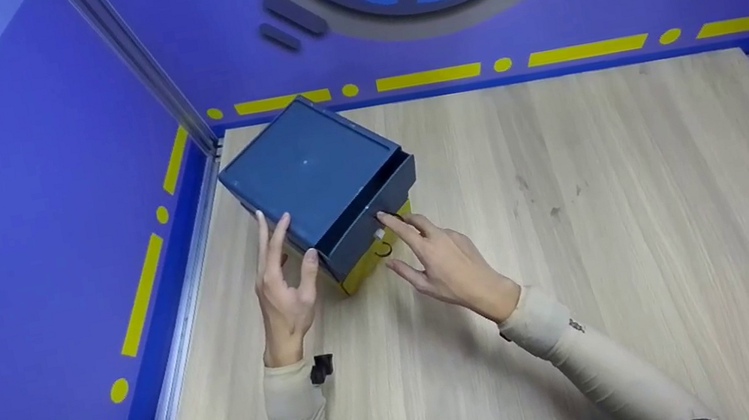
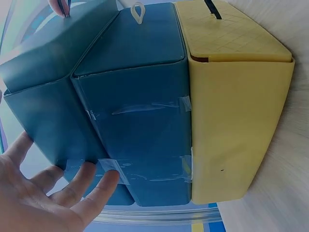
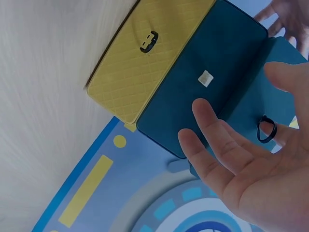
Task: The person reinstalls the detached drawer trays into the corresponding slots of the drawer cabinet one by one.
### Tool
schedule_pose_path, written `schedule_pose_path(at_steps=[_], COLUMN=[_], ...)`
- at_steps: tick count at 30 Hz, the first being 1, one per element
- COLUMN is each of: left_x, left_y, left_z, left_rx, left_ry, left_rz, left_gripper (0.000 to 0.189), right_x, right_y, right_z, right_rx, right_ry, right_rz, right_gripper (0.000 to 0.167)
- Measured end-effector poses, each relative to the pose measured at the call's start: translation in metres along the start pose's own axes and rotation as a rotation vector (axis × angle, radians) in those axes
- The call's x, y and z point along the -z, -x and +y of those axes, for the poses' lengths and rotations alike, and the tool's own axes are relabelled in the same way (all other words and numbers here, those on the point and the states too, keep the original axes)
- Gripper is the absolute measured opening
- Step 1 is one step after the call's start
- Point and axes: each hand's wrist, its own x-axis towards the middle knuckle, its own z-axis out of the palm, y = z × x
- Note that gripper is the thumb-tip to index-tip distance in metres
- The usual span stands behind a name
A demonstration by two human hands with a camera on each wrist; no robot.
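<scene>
A stack of drawer boxes stands on the table, two blue ones over a yellow one. Its top blue drawer is pulled partway out, leaving a dark gap behind its front. My right hand has its index finger hooked through that drawer's black loop handle, other fingers spread. The middle drawer carries a small white loop; the yellow one has a black loop. Against the stack's left side, my left hand rests with fingers extended and thumb near the front corner.
Clear tape runs across the blue boxes' sides. The wooden table extends to the right and front. A purple-blue panel and a metal post stand to the left, with a patterned wall behind.
</scene>
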Motion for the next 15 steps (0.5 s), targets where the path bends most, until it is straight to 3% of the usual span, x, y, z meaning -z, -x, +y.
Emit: schedule_pose_path(at_steps=[15], left_x=[-0.001], left_y=[-0.001], left_z=[0.003], left_rx=[0.025], left_ry=[-0.028], left_rz=[0.014], left_gripper=[0.066], right_x=[-0.009], right_y=[-0.02], right_z=[-0.002], right_rx=[0.014], right_ry=[0.005], right_rz=[-0.034], right_gripper=[0.07])
